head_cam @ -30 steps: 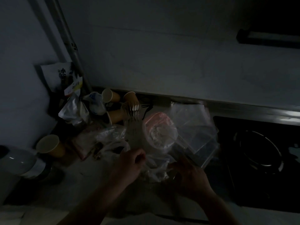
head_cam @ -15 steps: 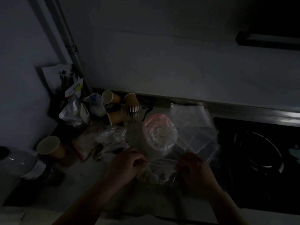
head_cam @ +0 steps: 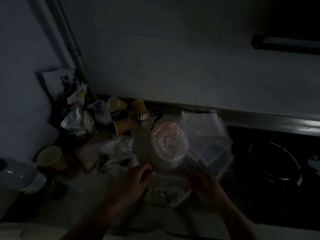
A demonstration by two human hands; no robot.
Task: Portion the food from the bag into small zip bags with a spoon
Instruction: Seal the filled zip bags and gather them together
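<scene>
The scene is very dark. A small clear zip bag with some food in it hangs just above the counter between my hands. My left hand pinches its top left edge and my right hand pinches its top right edge, stretching the mouth flat. Right behind it stands a clear bag of pale food with a pinkish rim. A stack of empty clear zip bags lies to its right. I cannot make out a spoon.
Several paper cups and crumpled packets crowd the back left corner below a pipe. A pale bowl-like vessel sits at far left. A black gas hob fills the right side. The wall rises close behind.
My hands have drawn apart along the top of the small zip bag, pulling its mouth taut, and the bag now sits lower and nearer to me.
</scene>
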